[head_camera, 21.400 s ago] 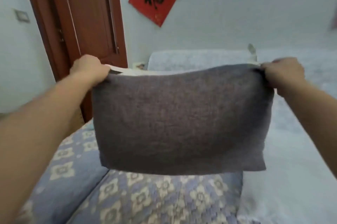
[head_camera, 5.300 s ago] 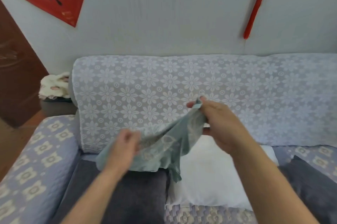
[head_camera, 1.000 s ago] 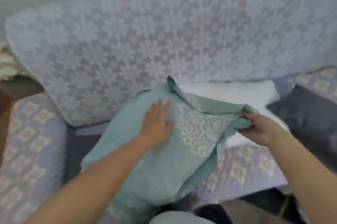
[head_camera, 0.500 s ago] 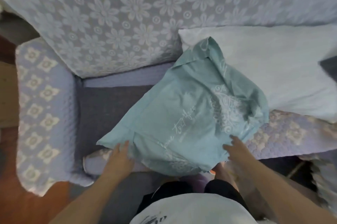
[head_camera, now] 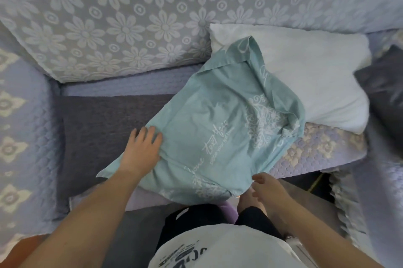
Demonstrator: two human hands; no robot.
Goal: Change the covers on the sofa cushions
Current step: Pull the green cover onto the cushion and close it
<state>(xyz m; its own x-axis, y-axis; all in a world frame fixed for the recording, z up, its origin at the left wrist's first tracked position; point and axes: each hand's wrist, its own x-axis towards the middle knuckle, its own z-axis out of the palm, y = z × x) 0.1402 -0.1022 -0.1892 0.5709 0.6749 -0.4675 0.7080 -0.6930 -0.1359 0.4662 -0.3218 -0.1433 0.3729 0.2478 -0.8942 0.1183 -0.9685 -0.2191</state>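
Note:
A teal cushion cover (head_camera: pixel 213 128) with white lace print and script lies spread on the sofa seat, its far end draped over a bare white cushion insert (head_camera: pixel 305 75). My left hand (head_camera: pixel 141 150) rests flat on the cover's left edge, fingers straight. My right hand (head_camera: pixel 267 187) hovers at the cover's near right corner, fingers loosely curled, holding nothing that I can see. A dark grey cover (head_camera: pixel 104 132) lies flat on the seat under the teal one's left side.
The sofa backrest (head_camera: pixel 130 16) wears a lilac daisy-pattern throw. A quilted armrest (head_camera: pixel 19 128) stands at the left. Another dark grey cushion (head_camera: pixel 383 97) sits at the right edge. My legs and white shirt fill the bottom of the view.
My left hand has slid up along the teal cover's left edge and now lies flat on it. My right hand stays near the cover's front right corner. The cover lies flatter.

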